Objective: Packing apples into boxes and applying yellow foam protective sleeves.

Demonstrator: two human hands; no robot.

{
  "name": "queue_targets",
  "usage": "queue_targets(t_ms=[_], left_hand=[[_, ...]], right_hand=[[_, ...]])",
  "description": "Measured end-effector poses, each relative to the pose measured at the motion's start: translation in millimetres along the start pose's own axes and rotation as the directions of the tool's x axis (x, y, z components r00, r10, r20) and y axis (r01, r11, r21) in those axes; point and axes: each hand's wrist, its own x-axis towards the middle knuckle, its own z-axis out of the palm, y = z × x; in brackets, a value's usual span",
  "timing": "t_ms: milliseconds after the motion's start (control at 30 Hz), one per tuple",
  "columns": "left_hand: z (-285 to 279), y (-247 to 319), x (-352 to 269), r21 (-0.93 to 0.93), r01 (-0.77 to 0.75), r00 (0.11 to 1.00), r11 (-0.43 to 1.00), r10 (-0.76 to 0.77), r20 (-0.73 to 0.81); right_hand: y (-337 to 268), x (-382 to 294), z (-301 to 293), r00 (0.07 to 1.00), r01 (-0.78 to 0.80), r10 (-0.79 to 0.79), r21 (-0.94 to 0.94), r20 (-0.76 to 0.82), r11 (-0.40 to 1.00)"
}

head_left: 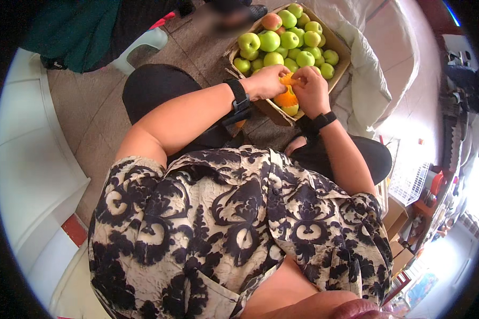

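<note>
A cardboard box (pixel 340 73) filled with green apples (pixel 270 41), a few of them blushed red, sits on the floor in front of me. Over its near part, my left hand (pixel 266 83) and my right hand (pixel 312 91) are close together. Between them they pinch an orange wrapper (pixel 287 97) with a scalloped edge, stretched or gathered at its upper end. Its material is not plain from here. Below the wrapper, a yellow-green apple (pixel 290 109) lies at the box's near corner. My fingertips are partly hidden.
Whitish sheeting (pixel 363 75) lies along the box's right side. A pale plastic stool (pixel 149 44) and another person's shoe (pixel 258 11) are beyond my left knee. White furniture (pixel 36 131) stands left; a white plastic crate (pixel 409 181) is at right.
</note>
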Motion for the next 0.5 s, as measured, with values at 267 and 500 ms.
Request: queue_targets(t_ms=[267,500], left_hand=[[-10.9,14.4,-1.4,-0.214,0.246,0.960,0.945,-0.268,-0.083],[-8.1,16.3,-7.0,-0.174,-0.005,0.995,0.985,0.022,0.100]], right_hand=[[-3.6,1.4,4.1,0.997,-0.077,0.077,0.023,-0.012,0.997],[-0.9,2.7,0.7,0.994,0.009,-0.027,0.171,0.102,0.985]])
